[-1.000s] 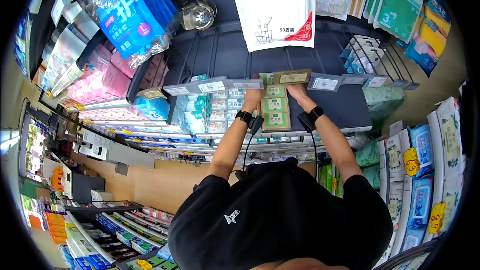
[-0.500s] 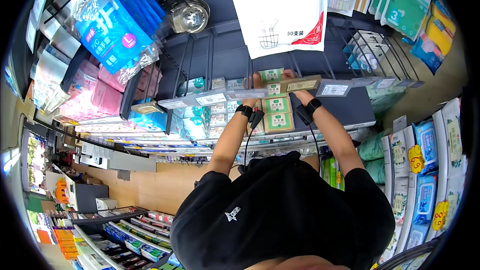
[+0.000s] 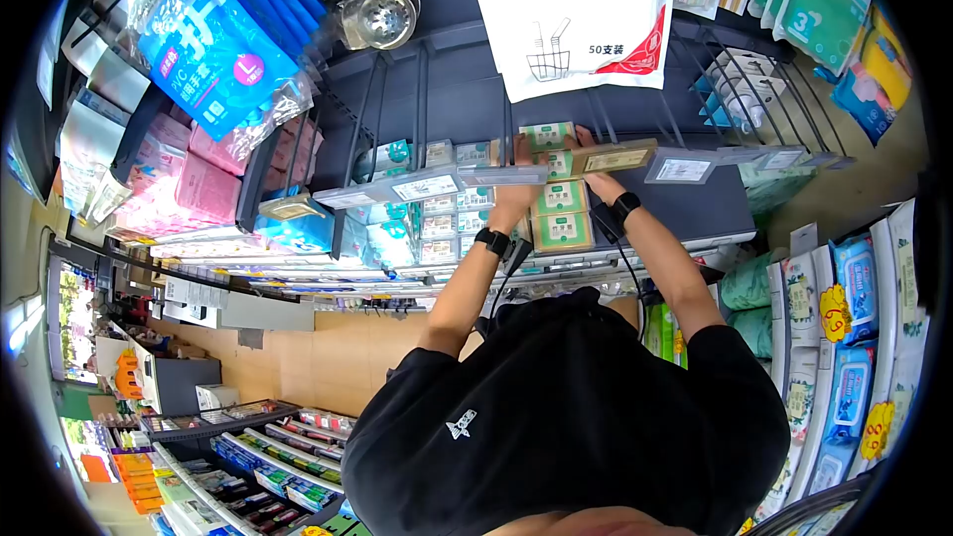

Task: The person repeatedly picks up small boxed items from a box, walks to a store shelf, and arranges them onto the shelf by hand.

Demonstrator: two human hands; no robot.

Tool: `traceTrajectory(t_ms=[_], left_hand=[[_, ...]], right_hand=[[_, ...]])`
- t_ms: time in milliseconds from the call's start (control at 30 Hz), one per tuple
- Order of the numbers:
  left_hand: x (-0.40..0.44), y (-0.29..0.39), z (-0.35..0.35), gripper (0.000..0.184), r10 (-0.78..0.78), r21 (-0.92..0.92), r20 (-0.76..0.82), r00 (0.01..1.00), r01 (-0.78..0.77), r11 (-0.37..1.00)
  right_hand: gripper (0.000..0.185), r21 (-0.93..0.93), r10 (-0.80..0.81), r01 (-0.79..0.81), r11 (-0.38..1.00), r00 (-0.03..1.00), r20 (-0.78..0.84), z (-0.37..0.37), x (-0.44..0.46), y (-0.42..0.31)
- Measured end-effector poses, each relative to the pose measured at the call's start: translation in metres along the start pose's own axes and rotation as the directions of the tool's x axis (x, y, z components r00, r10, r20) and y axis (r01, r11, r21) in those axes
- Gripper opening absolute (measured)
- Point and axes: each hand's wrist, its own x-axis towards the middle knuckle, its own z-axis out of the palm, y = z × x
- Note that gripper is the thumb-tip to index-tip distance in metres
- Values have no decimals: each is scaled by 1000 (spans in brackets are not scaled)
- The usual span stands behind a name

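Note:
Between my hands on the dark shelf runs a column of green-and-cream packs [image 3: 562,198] with white labels, the front ones stacked. My left hand [image 3: 515,191] lies along the column's left side, fingers stretched toward the back and partly behind a clear label strip. My right hand [image 3: 602,185] is at the right side, its fingertips beside the rear pack [image 3: 547,136]; a tan price tag [image 3: 615,157] hides part of it. Both hands look open, touching or very near the packs' sides. Each wrist wears a black band with a cabled device nearby.
Metal hooks and price tags [image 3: 682,168] hang above the shelf. A large white bag [image 3: 576,20] hangs overhead; blue glove packs [image 3: 213,65] and steel ladles [image 3: 382,18] are at left. Small white-and-teal boxes [image 3: 438,226] stand left of the column. Wipes packs [image 3: 851,387] line the right shelf.
The view has shifted slightly, moving the shelf a little rightward. My left hand shows more, and my right fingers are beside the rear pack. The packs look much as before.

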Motion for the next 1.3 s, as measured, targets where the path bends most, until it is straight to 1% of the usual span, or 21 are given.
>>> traceTrajectory(t_ms=[33, 100, 167, 233, 267, 400, 467, 600, 667, 733, 800, 833, 867, 900, 967, 1000, 1067, 1133, 1200, 1267, 1300], left_hand=[[-6, 4, 4, 42, -4, 2, 3, 1000, 4, 1000], [-18, 11, 11, 49, 104, -109, 24, 994, -100, 989], [-23, 14, 16, 55, 108, -70, 73, 991, -103, 992], [-28, 17, 20, 67, 121, 3, 172, 978, -123, 992], [-30, 22, 22, 47, 77, -101, 124, 989, -64, 993], [-35, 19, 29, 47, 63, -29, 165, 984, -59, 998], [-36, 18, 28, 45, 91, 56, 199, 976, -104, 993], [-36, 16, 31, 44, 102, 62, 184, 978, -115, 991], [-33, 20, 27, 46, 62, 8, 188, 980, -64, 998], [-33, 20, 26, 49, 68, 9, 188, 980, -71, 997], [-35, 20, 21, 53, 68, 17, 184, 981, -72, 997], [-37, 22, 17, 56, 5, -12, 154, 988, -4, 1000], [-38, 23, 14, 60, -59, -44, 128, 990, 65, 997], [-39, 19, 8, 60, -63, -44, 128, 990, 69, 997], [-39, 6, -7, 63, -22, 181, 15, 1000, 19, 983], [-41, -1, -8, 62, -51, 188, -12, 999, 52, 981], [-45, -11, -7, 60, -52, 183, -13, 999, 54, 982], [-45, -14, -7, 59, -49, 177, -21, 999, 52, 983], [-44, -12, -8, 54, -30, 210, 32, 999, 23, 977], [-44, -8, -11, 53, -33, 206, 27, 999, 26, 978], [-45, -8, -9, 52, -35, 201, 24, 999, 30, 979]], right_hand=[[49, 1, 4, -4, 1000, 1000, 4, -3, -14, -13], [63, 135, 13, -10, 991, 1000, -20, -4, -32, -27], [66, 164, -33, 31, 986, 999, 11, -5, -31, 3], [63, 191, 1, -5, 982, 1000, 22, -2, -17, 46], [62, 204, 19, -25, 979, 999, 27, 0, -12, 66], [61, 230, 69, -76, 970, 997, 40, 3, -17, 61], [63, 244, 69, -79, 967, 996, 48, 2, -25, 45], [65, 272, 60, -77, 959, 996, 67, -2, -38, 21], [66, 292, 57, -80, 953, 995, 87, -7, -45, 10], [68, 315, 57, -90, 945, 992, 115, -14, -55, -6], [69, 302, 58, -93, 949, 991, 122, -17, -71, -30], [72, 244, 50, -70, 967, 995, 86, -18, -83, -54], [72, 243, 51, -72, 967, 995, 90, -17, -87, -53], [74, 262, 51, -72, 962, 995, 86, -16, -90, -51], [76, 281, 53, -73, 957, 995, 80, -15, -89, -40], [76, 296, 49, -74, 952, 995, 90, -14, -87, -34], [77, 314, 50, -80, 946, 994, 102, -8, -87, -20], [65, 301, 60, -55, 952, 998, -6, 0, -86, -21], [65, 290, 28, -20, 957, 999, -22, 5, -87, -21], [65, 279, -5, 15, 960, 999, -39, 5, -86, -22], [69, 243, 6, -7, 970, 1000, 7, 3, -84, -16]])
